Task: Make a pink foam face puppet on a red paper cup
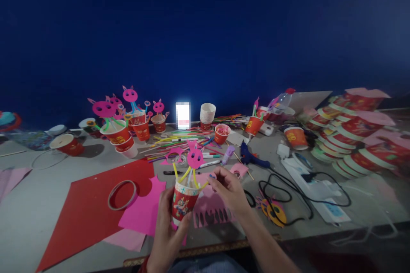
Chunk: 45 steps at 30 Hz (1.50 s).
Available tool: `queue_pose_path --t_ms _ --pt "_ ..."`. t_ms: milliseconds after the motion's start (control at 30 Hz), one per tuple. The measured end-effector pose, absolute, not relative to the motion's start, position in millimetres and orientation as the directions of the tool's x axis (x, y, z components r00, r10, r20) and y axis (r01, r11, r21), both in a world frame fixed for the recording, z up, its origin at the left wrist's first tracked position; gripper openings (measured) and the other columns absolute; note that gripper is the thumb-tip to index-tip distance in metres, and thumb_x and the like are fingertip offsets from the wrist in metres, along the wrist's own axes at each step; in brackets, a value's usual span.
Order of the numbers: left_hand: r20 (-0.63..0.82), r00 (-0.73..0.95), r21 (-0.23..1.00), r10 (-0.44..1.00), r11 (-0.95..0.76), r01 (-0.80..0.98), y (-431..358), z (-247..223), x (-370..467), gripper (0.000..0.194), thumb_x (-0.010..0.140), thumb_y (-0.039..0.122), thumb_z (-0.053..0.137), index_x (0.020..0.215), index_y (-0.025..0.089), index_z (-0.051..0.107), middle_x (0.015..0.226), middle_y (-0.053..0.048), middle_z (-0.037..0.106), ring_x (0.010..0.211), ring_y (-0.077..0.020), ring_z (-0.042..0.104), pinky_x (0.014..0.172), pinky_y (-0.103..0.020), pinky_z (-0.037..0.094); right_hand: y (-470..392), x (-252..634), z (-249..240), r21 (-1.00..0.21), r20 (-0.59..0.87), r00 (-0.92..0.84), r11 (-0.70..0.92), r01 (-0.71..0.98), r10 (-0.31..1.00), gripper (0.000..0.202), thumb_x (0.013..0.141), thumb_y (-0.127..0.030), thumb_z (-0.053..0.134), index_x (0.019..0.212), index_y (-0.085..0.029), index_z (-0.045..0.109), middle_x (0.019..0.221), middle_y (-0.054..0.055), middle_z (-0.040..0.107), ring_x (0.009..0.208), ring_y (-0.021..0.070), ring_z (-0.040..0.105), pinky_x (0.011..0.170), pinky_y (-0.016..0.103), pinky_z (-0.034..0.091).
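no words, numbers or brands can be read. gold marks resembling written characters stand on the red cup (119, 137) at nine o'clock, the tilted cup (254, 125) at three o'clock and the orange-red cup (295, 137) farther out at three, all too blurred to decipher. the patterned cup (184, 204) at six o'clock carries a coloured print without legible lettering. at four o'clock, the blue label (334, 210) on the white power strip (320, 204) is likewise unreadable.

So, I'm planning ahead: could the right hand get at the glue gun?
Probably yes: nothing tall stands between the right hand and the glue gun, though that hand pinches a yellow stem.
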<state>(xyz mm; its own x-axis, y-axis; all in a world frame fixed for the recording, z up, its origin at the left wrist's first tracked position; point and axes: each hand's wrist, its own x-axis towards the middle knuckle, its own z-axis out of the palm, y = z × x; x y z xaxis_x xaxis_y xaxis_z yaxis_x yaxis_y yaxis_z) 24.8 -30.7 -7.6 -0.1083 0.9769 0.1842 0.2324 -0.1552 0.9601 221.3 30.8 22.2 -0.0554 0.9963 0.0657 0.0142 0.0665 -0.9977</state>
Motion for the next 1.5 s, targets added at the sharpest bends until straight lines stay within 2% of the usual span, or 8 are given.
queue_pose_path --t_ms 200,367,533,700,1067,1500 --pt "0.138 -0.067 0.969 0.988 -0.121 0.217 -32.1 -9.0 23.2 0.054 0.085 0.039 0.066 0.133 0.022 0.046 0.127 -0.014 0.055 0.116 -0.0321 0.057 0.095 -0.043 0.05 29.6 218.5 24.7 -0.999 0.036 -0.053 0.034 -0.041 0.998 0.035 0.084 -0.051 0.068 0.073 -0.02 0.054 0.06 -0.005 0.048 0.053 0.011 0.044 0.052 0.023 0.036" --pt "0.186 -0.043 0.937 0.982 -0.164 0.308 -32.8 -7.6 23.0 0.053 0.088 0.034 0.062 0.134 0.023 0.04 0.128 -0.013 0.05 0.121 -0.032 0.052 0.101 -0.047 0.045 30.0 217.7 23.9 -0.997 0.047 -0.028 0.045 -0.057 0.999 0.035 0.085 -0.049 0.066 0.07 -0.02 0.054 0.061 -0.005 0.048 0.055 0.0111 0.044 0.053 0.023 0.037" --pt "0.209 -0.044 0.923 0.977 -0.182 0.34 -32.4 -7.1 22.6 0.053 0.087 0.035 0.062 0.134 0.023 0.041 0.125 -0.013 0.05 0.117 -0.0315 0.054 0.097 -0.044 0.048 30.0 216.5 22.1 -0.996 0.073 0.0 0.073 -0.047 0.997 0.033 0.087 -0.046 0.066 0.07 -0.02 0.054 0.06 -0.005 0.047 0.054 0.0114 0.043 0.053 0.024 0.035" --pt "0.214 -0.084 0.926 0.973 -0.175 0.334 -32.5 -12.8 21.8 0.055 0.085 0.037 0.064 0.134 0.022 0.043 0.128 -0.013 0.051 0.118 -0.0326 0.054 0.098 -0.045 0.047 28.0 216.2 23.2 -0.996 0.07 -0.02 0.069 -0.052 0.997 0.03 0.089 -0.044 0.064 0.072 -0.02 0.056 0.064 -0.004 0.05 0.057 0.0119 0.047 0.055 0.024 0.038" --pt "0.198 -0.043 0.943 0.979 -0.179 0.281 -32.0 -5.6 23.7 0.053 0.088 0.032 0.062 0.134 0.022 0.04 0.125 -0.012 0.05 0.116 -0.0301 0.053 0.098 -0.044 0.046 27.6 212.7 21.3 -0.99 0.074 0.017 0.076 -0.121 0.997 0.029 0.079 -0.041 0.075 0.073 -0.02 0.056 0.059 -0.006 0.049 0.051 0.0091 0.044 0.05 0.021 0.037" --pt "0.18 -0.035 0.963 0.983 -0.169 0.209 -32.7 -7.4 24.2 0.053 0.088 0.031 0.062 0.136 0.022 0.038 0.125 -0.013 0.05 0.117 -0.031 0.053 0.098 -0.045 0.046 30.2 215.0 15.9 -0.987 0.073 0.013 0.074 -0.145 0.997 0.029 0.081 -0.042 0.074 0.073 -0.019 0.058 0.06 -0.004 0.054 0.053 0.0101 0.051 0.053 0.021 0.042"
